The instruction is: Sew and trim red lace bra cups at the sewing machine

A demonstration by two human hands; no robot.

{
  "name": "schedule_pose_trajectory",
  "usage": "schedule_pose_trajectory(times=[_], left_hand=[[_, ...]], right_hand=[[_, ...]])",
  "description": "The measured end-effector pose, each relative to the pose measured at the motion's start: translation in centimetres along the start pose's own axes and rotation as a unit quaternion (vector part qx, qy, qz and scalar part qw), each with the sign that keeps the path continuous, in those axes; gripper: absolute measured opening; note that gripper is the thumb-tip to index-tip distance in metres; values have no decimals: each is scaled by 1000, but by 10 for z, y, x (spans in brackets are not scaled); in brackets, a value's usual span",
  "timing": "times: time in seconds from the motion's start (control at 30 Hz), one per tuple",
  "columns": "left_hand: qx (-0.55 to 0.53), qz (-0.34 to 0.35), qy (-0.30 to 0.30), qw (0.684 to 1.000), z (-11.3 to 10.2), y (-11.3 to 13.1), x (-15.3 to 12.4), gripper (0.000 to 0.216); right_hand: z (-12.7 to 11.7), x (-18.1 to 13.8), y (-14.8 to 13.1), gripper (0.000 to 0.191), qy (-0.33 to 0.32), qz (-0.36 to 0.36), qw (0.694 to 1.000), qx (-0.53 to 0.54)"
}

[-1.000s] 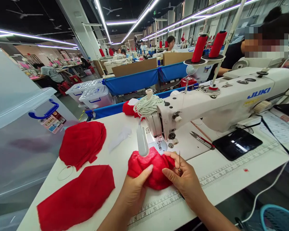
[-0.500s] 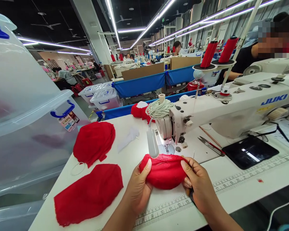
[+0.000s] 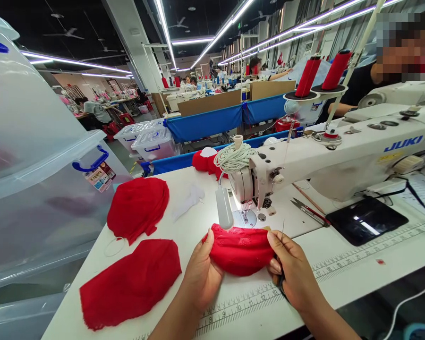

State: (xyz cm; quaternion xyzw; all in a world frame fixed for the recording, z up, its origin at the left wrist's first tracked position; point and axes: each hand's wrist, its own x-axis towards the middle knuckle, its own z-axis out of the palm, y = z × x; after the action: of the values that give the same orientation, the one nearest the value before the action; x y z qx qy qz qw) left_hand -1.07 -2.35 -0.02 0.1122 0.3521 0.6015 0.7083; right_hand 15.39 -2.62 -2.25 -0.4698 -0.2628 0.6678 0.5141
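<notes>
The left hand [image 3: 203,271] pinches one end of the red cloth [image 3: 242,252]; the right hand [image 3: 293,267] grips the other end and also holds an awl [image 3: 282,230], its spike upward; the cloth spans the two, just below the centre of the frame; the lamp [image 3: 224,208] hangs right above it; the machine [image 3: 290,160] runs to the right edge; snips [image 3: 310,212] lie centre right; a red panel [image 3: 131,285] lies lower left, a red pile [image 3: 138,208] above it.
</notes>
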Motion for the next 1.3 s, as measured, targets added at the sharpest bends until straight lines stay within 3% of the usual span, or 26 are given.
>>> schedule_pose_trajectory(times=[0.17, 0.37, 0.67, 0.97, 1.17, 1.3], left_hand=[[8, -9, 22, 1000, 2, 1, 0, 22], [45, -35, -21, 998, 5, -3, -2, 31], [57, -15, -17, 998, 5, -5, -2, 17], [-31, 38, 142, 989, 7, 12, 5, 22], [-41, 18, 83, 996, 9, 13, 3, 38], [-14, 5, 82, 997, 8, 8, 4, 44]], right_hand=[[1, -3, -1, 42, -27, -26, 998, -50], [8, -6, -5, 38, -47, -75, 991, -97], [5, -3, -3, 38, -44, -88, 986, -132], [7, -8, -10, 51, -9, -48, 995, -86], [8, -8, -12, 53, -40, -56, 994, -85], [8, -7, -11, 56, -59, -55, 994, -68]])
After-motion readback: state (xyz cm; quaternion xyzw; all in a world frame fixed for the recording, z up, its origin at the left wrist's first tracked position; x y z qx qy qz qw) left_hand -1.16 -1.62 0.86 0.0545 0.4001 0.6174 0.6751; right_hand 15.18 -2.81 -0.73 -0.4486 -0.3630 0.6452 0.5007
